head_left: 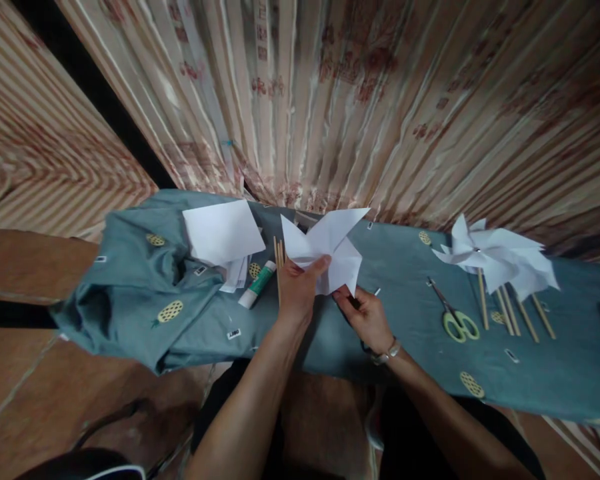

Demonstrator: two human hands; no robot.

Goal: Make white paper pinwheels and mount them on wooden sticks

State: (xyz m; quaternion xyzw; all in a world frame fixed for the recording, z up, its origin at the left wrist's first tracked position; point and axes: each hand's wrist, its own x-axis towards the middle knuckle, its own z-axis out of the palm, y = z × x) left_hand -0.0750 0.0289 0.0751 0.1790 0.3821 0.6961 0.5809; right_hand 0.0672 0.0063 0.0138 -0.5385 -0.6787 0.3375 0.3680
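Note:
A white paper pinwheel [337,250] with folded blades is held up over the table's middle. My left hand [300,287] is closed on its left part, with the thumb pressed near the centre. My right hand [365,313] is at the lower right blade, its fingers bent together and the fingertips partly behind the paper. What those fingertips hold is hidden. Thin wooden sticks [279,257] lie just left of the pinwheel, partly covered by my left hand. Beside them rests a green and white glue stick [257,285].
White paper sheets [223,230] are stacked on the left of the cloth-covered table [400,267]. Green-handled scissors [453,313] lie to the right. Farther right, finished-looking pinwheels [505,257] on several sticks overlap. A pleated curtain [300,100] hangs along the table's far edge.

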